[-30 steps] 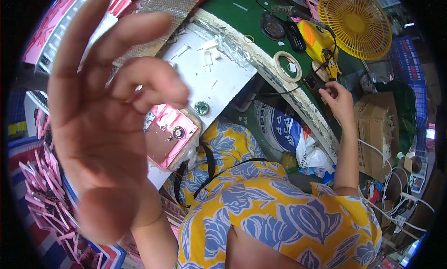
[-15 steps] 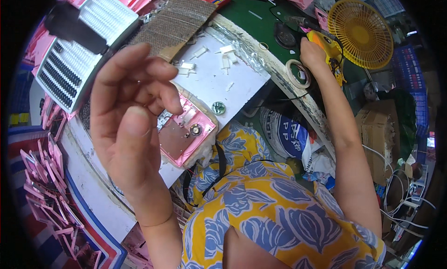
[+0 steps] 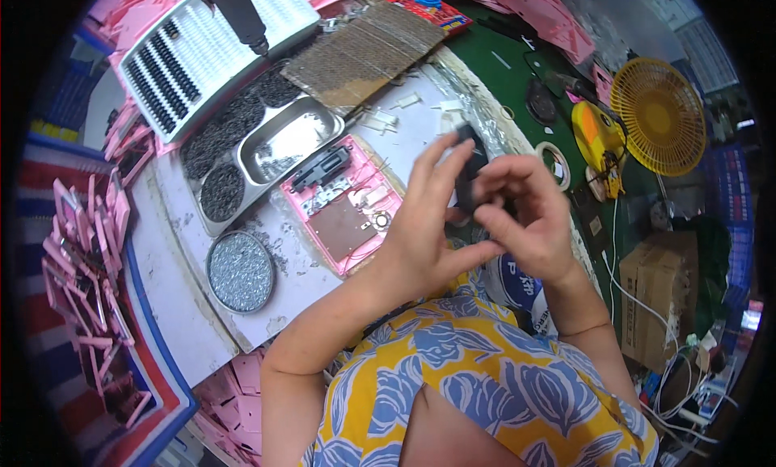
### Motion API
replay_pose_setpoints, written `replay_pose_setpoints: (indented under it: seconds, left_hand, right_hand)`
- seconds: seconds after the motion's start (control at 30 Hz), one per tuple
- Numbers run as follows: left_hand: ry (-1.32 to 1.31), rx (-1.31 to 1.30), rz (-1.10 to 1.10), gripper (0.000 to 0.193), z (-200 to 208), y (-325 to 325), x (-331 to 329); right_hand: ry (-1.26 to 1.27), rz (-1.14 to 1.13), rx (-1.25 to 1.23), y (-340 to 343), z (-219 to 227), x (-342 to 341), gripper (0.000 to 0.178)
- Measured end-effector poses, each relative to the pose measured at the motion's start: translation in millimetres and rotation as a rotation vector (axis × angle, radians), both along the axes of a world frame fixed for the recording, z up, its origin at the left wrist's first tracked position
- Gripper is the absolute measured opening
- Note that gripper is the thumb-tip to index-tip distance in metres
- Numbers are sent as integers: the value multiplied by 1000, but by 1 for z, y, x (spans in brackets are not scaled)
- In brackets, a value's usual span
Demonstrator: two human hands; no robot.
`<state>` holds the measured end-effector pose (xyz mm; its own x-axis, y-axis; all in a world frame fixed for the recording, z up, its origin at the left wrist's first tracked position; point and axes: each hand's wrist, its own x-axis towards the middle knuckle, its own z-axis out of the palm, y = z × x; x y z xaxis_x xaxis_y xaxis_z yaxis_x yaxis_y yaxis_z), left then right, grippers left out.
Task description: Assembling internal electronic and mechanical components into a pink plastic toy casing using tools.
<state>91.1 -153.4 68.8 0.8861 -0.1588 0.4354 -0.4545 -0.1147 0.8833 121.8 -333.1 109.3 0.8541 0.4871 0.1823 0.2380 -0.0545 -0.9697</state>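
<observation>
A long black plastic part is held up between my two hands, over the right side of the white worktop. My left hand has its fingertips against the upper left side of this part, thumb reaching toward the right hand. My right hand curls its fingers around the part's right side. Some of the part is hidden by the fingers. Left of my hands lies an opened pink plastic housing with a brown board, thin wires, a small round metal piece and a black module along its far edge.
A metal tray of black screws and a round dish of small silvery pieces stand left. A dark power screwdriver hangs above a white rack. Cardboard, white plastic pieces, a yellow tool and a yellow basket lie beyond.
My right hand has come back from the yellow tool to the middle. My left hand has moved right and lowered to meet it. The black part now shows between them.
</observation>
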Motion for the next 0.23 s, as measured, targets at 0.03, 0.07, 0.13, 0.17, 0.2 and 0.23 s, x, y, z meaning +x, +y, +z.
replay_pose_setpoints:
  seconds: [0.03, 0.07, 0.13, 0.17, 0.2, 0.23]
  left_hand:
    - [-58, -21, -22, 94, -11, 1, 3]
    - [45, -160, -62, 85, -10, 2, -1]
    - [253, -481, -44, 72, 3, 10, -14]
    - [295, -576, -18, 72, 19, 19, -25]
    - [334, -684, -21, 71, 38, 29, -32]
    - [286, -732, -28, 73, 54, 40, -41]
  right_hand:
    - [-105, 51, 19, 5, 3, -1, 38]
    - [-201, 115, 56, 11, 4, -1, 38]
    - [-754, 151, -123, 6, 24, 11, 48]
    - [-968, 108, -161, 4, 33, 13, 57]
    - [-936, 92, -102, 5, 36, 14, 70]
    - [-904, 85, -35, 7, 39, 14, 83]
